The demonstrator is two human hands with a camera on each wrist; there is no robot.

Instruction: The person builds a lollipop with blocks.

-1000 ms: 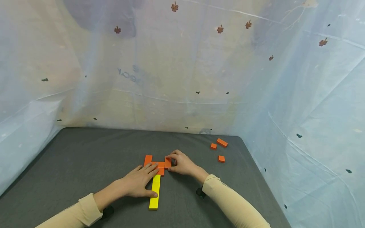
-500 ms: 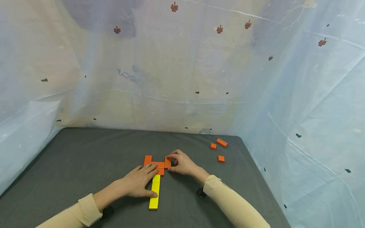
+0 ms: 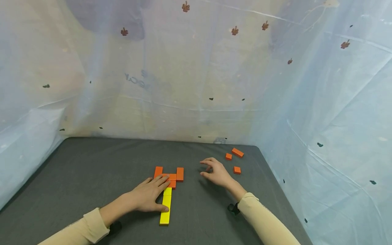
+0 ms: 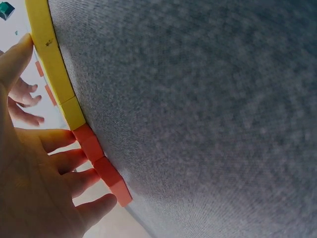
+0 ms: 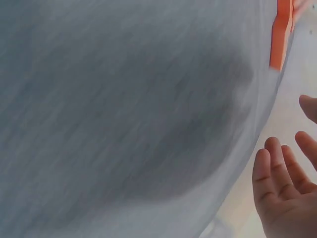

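Observation:
My left hand lies spread over a figure of flat blocks. Its fingers touch the orange blocks, and its thumb rests on the long yellow block. A short yellow block joins the two colours. One orange block sticks up at the figure's far left, and another orange block stands at its right edge. Part of the figure is hidden under the fingers. In the air right of it, my right hand holds nothing, fingers relaxed and apart, as the right wrist view also shows.
Two small orange blocks and a longer orange block lie loose at the table's far right. The dark grey table ends at a pale plastic sheet behind and along the right side.
My right hand has let go of the orange block at the figure's right edge and moved right, towards the loose blocks. The left hand stays in place.

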